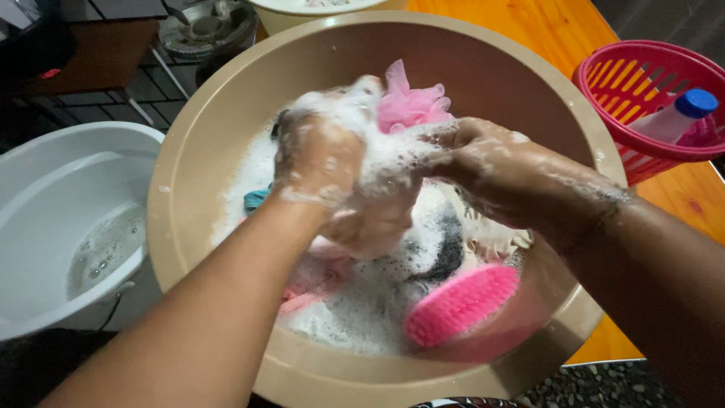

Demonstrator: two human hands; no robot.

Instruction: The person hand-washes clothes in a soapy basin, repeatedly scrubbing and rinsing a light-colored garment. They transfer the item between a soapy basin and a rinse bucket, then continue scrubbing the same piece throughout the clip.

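Note:
Both my hands work over a large tan basin [483, 64] full of suds and wet clothes. My left hand [317, 162] is closed around a soapy pale garment [377, 215] and is covered in foam. Gripping the same garment from the right, my right hand [483, 162] presses it against the left one. A pink mesh sponge [408, 102] pokes up behind the hands. Near the basin's front, a pink scrubbing brush [461, 302] lies bristles up in the suds. Teal [255, 199], dark and pink cloth shows under the foam.
A white tub [45, 174] with a little soapy water stands at the left. A red plastic basket [642, 83] holding a white bottle with a blue cap [676, 113] sits on the orange wooden table [551, 26] at the right. A metal fan-like object [208, 26] lies behind.

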